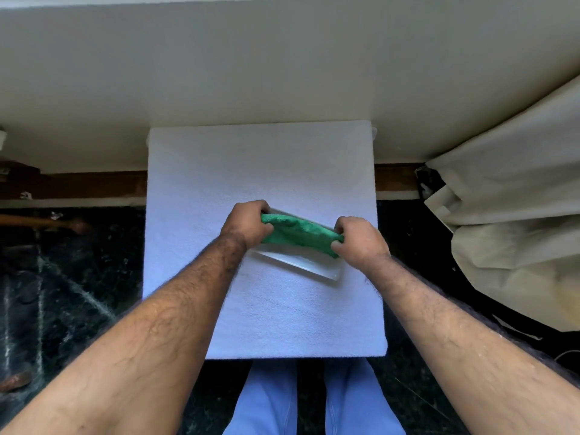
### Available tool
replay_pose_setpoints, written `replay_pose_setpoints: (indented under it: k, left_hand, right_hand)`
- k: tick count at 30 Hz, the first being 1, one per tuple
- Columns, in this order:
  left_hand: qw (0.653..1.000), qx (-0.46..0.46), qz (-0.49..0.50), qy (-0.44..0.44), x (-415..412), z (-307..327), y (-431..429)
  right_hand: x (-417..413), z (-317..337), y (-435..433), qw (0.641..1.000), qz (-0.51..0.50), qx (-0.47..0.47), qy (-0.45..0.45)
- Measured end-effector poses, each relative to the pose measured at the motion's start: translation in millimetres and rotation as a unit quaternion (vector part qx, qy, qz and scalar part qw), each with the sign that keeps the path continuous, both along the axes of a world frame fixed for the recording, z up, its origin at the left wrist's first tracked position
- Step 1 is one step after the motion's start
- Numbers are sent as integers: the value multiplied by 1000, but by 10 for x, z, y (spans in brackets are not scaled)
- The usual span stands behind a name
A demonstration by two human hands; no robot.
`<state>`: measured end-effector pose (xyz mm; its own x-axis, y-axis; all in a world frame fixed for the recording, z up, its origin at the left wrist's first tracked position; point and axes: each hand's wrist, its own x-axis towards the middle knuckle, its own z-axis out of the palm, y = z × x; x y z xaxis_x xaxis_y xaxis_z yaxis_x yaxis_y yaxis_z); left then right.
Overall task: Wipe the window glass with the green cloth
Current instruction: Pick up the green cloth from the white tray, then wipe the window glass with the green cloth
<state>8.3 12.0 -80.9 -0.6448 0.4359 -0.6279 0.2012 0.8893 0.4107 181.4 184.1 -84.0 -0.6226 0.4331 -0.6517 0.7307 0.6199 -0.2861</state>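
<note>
Green cloth point(301, 235) bunched lengthwise over glass pane point(298, 262), mid white towel point(260, 171). Left hand point(246, 226) & right hand point(361, 241) each pinch a cloth end. Suggest: keep cloth taut, even pressure, sweep near edge w/o shifting pane.

Cloth point(299, 235) bright green. Glass point(298, 265) clear, colourless. Towel point(263, 171) plain white, faint bluish cast. Trousers point(270, 400) light blue. Floor point(72, 277) dark green-black, pale veining. Wall point(251, 64) cream. Curtain point(514, 196) beige.
</note>
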Motion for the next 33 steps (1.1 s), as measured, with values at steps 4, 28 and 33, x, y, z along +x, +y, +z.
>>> replay_pose_setpoints:
  k: [4,28,33]
  left_hand:
    - [997,37,63,-11,-46,348,4]
    - [942,313,123,19,-552,3818,403]
    - [931,345,88,75,-651,4669,483]
  right_hand:
    - [-6,318,109,998,-33,-45,13]
    - [-412,3931,1046,957,-46,78,276]
    - [-484,4755,1180,935,-37,114,335]
